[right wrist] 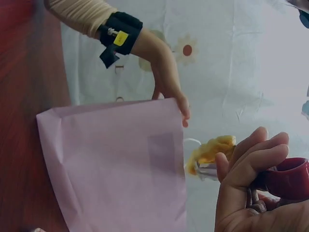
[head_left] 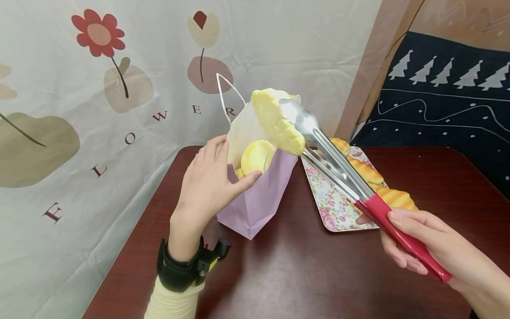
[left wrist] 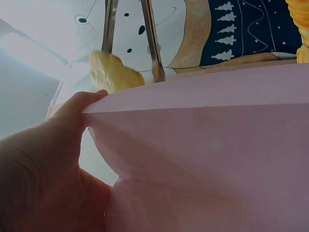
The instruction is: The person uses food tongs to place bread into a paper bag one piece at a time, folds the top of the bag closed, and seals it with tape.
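A lilac paper bag (head_left: 255,204) with a white twisted handle stands upright with its mouth spread. My left hand (head_left: 205,186) holds its rim, thumb along the front edge and fingers at the left side. Inside lies a round yellow pastry (head_left: 256,156), partly covering another yellow piece. My right hand (head_left: 434,241) grips the red handle of metal tongs (head_left: 344,161). Their tips pinch a yellow, wavy-edged pastry (head_left: 272,119) above the bag's mouth. In the left wrist view, this pastry (left wrist: 113,72) shows just beyond the bag's rim.
Right of the bag, a floral tray (head_left: 330,208) carries several golden breads (head_left: 364,170), partly behind the tongs and right hand. Both stand on a dark red-brown table (head_left: 303,274). A printed flower cloth (head_left: 131,128) hangs at the back and left.
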`<state>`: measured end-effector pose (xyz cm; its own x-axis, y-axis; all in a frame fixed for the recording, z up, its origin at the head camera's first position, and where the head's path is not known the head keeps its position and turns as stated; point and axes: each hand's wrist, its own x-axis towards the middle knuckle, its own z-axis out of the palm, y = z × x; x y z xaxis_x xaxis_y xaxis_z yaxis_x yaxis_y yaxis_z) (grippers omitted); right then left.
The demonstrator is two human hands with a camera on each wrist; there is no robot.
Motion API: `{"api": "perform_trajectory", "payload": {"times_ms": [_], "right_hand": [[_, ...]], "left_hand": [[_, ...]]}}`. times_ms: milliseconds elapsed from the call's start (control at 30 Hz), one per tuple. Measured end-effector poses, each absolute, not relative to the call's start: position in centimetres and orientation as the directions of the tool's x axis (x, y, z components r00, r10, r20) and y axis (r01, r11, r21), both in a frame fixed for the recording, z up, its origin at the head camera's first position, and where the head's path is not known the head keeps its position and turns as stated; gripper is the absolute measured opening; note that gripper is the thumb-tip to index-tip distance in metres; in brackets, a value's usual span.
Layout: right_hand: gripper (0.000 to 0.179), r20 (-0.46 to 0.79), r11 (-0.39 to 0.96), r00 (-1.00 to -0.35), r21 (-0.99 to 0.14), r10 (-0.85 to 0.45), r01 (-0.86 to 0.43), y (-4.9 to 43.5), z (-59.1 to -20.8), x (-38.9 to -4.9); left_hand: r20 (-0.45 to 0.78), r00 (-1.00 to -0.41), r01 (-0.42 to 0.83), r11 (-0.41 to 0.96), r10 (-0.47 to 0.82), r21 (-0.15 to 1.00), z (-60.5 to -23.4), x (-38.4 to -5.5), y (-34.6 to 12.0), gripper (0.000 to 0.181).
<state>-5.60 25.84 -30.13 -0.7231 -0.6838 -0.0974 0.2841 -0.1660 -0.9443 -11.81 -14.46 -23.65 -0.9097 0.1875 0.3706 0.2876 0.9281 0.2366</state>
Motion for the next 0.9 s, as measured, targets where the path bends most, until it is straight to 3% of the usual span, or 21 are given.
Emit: {"api": "perform_trajectory", "payload": {"times_ms": [433,567,733,900], "right_hand": [[0.048,-0.003,-0.293,-0.724,-0.913,-0.690,0.283,23.2,-29.3,-6.2],[0.048,-0.009,-0.252,-0.744,-0.938,-0.668,0.237,23.4,-29.4,-6.3],[0.045,0.003,-0.135,-0.818,-0.987,-0.575,0.091,24.0,-29.8,-6.1],[0.041,0.033,-0.012,-0.924,-0.999,-0.380,-0.031,25.2,-30.2,-5.6]], "left_hand": [[0.370,-0.911,0.284,0.929,0.184,0.237,-23.6,-12.0,-14.5,0.094],[0.360,-0.915,0.282,0.927,0.183,0.246,-23.6,-12.0,-14.5,0.096],[0.354,-0.917,0.286,0.923,0.185,0.257,-23.6,-12.0,-14.4,0.097],[0.355,-0.917,0.282,0.926,0.183,0.252,-23.6,-11.9,-14.3,0.098]]}}
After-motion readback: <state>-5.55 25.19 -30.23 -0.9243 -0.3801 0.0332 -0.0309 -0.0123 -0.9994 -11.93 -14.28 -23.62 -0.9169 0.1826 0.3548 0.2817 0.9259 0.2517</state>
